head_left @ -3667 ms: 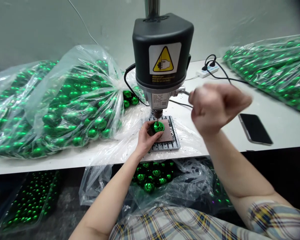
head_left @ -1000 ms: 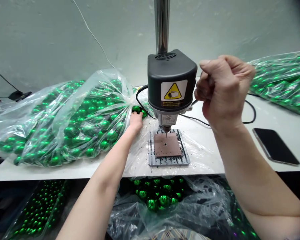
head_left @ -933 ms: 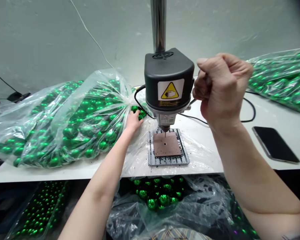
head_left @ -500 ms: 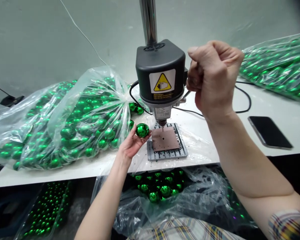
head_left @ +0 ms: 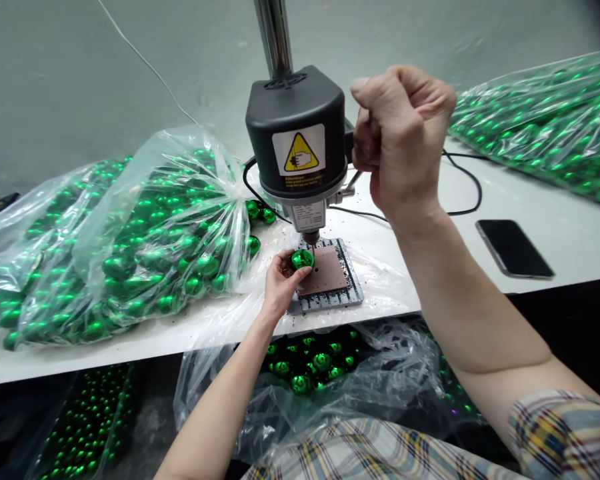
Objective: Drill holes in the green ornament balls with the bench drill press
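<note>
My left hand (head_left: 281, 283) pinches a shiny green ball (head_left: 303, 260) between thumb and fingers. It holds the ball above the left part of a pinkish square board (head_left: 333, 270), beside the thin drill bit, and I cannot tell whether the two touch. That board, with a small dark hole, lies on the grey slotted base plate (head_left: 351, 293) of a drill press (head_left: 297, 130). Raised at the right of the black drill head, my right hand (head_left: 405, 133) is closed around the press handle, which its fingers mostly hide.
Left of the press lies a clear bag (head_left: 145, 247) full of green balls; a few loose ones sit by its mouth. Another bag (head_left: 545, 127) is at the back right, near a phone (head_left: 515, 249). Below the table edge, an open plastic bag (head_left: 380, 393) holds more balls.
My left hand has moved right with the ball, from beside the board to over it, and its open palm has turned into a pinch. The view has shifted slightly; my right hand stays by the drill head.
</note>
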{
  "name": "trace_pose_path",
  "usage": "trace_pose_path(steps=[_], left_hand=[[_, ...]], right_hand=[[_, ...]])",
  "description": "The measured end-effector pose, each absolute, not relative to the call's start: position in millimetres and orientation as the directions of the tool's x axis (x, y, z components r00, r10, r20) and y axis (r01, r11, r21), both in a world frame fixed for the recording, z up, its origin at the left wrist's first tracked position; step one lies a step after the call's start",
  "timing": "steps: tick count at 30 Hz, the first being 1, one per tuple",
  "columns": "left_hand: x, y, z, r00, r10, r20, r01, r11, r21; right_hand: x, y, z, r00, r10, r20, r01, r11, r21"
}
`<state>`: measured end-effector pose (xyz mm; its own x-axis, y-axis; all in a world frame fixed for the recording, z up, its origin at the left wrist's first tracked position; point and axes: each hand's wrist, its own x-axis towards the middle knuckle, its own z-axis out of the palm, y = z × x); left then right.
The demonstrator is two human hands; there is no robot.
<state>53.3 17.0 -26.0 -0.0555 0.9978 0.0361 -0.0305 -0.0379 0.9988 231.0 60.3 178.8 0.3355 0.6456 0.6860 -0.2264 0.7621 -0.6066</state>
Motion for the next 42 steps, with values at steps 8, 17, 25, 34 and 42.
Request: trace_pose_path(steps=[8,17,25,34,42], left_hand=[[69,16,-32,-0.015,0.982,0.189,0.316,-0.175,0.932],[78,15,-40,-0.034,0.964,0.265,0.364,-0.235,0.901],[75,11,-39,-0.015,0.963,0.268,0.373,-0.244,0.895],[76,11,-40,-0.020,0.961,0.277,0.384,-0.248,0.889],[75,11,-40,-0.006,0.952,0.305,0.390,-0.279,0.878]], right_hand=[[230,59,180,0.337,0.650,0.681,-0.113,0.746,-0.656],[231,56,178,0.324,0.631,0.705,-0.148,0.770,-0.621],[233,50,163,0.370,0.506,0.779,-0.178,0.861,-0.476],[239,54,150,0.317,0.408,0.856,-0.001,0.903,-0.430],[238,35,124,0.325,0.360,0.874,0.038,0.919,-0.392]])
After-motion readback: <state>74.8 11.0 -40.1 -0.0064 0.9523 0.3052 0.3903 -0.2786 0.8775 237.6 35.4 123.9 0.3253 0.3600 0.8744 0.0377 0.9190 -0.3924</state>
